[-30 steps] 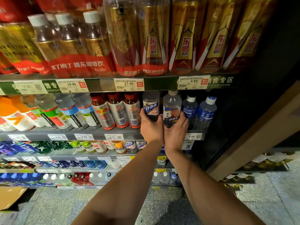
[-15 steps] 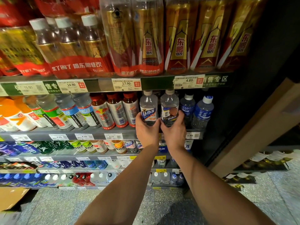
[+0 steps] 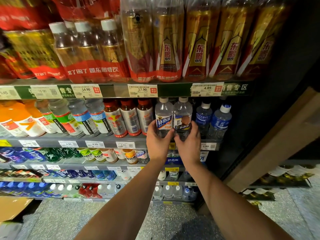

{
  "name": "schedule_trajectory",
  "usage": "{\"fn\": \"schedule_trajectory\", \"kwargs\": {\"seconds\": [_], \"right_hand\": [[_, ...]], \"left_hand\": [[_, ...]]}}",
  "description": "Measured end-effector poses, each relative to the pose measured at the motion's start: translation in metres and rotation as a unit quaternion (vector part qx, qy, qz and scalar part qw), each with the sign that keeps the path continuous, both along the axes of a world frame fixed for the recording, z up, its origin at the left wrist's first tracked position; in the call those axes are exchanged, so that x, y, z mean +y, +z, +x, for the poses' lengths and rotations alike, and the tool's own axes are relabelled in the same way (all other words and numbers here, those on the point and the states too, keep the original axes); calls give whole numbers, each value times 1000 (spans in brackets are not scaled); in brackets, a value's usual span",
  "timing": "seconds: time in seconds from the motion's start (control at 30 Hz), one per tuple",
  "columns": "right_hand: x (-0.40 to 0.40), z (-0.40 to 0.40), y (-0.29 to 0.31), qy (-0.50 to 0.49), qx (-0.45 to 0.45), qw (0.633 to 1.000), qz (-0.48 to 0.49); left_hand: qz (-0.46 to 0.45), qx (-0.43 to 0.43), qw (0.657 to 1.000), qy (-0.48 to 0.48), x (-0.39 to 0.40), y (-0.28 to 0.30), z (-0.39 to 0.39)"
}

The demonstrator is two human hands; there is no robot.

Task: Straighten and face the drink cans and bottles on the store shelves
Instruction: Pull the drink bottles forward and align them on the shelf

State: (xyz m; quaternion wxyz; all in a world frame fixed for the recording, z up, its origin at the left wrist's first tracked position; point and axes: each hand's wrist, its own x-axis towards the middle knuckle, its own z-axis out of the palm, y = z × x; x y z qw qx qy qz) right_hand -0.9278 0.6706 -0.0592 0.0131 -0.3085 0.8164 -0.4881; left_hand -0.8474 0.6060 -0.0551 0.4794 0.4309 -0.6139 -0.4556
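Clear bottles side by side — left one's label now frontward, left hand, right hand each holding one

Both bare forearms stretched forward and up from the lower edge, wrists close together. Left hand curled round the lower body of a clear plastic bottle with white cap and blue label. Right hand likewise gripping its clear neighbouring bottle, thumbs seemingly touching.
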Motion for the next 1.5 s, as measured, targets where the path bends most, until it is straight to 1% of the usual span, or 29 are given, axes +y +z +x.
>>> {"fn": "schedule_trajectory", "kwargs": {"seconds": [0.1,0.13,0.2,0.3,0.4,0.47,0.57,0.63,0.8,0.97,1.07,1.23,1.37,1.5], "right_hand": [[14,-1,-1,-31,11,997,-63],[21,-4,-2,-53,17,995,-77],[31,-13,-3,-100,21,990,-93],[46,-28,-5,-146,7,985,-92],[53,-42,-6,-163,-29,984,-67],[54,-53,-6,-168,-64,983,-32],[53,-68,-7,-152,-74,985,24],[54,-74,-9,-137,-83,987,15],[50,-80,-13,-132,-67,989,-10],[46,-88,-16,-123,-109,985,-56],[46,-91,-19,-117,-117,984,-63],[46,-94,-22,-120,-91,988,-39],[48,-94,-22,-101,-114,988,-34],[51,-94,-20,-104,-112,988,-30]], "left_hand": [[-36,7,998,52,20,3,-2],[-42,13,998,54,30,4,-7],[-49,11,999,13,47,4,-19],[-24,-20,997,-74,64,0,-44],[-18,-61,990,-126,73,-3,-68],[-30,-82,987,-137,77,-4,-83],[-23,-101,988,-115,77,-4,-101],[-16,-120,987,-105,74,-4,-111],[-31,-163,982,-86,65,-9,-122],[-46,-176,983,-30,63,-9,-125],[-45,-165,985,-10,65,-9,-123],[-35,-164,986,12,74,-5,-127],[-43,-134,990,10,77,-4,-124],[-8,-110,994,-1,73,-6,-120]]}}
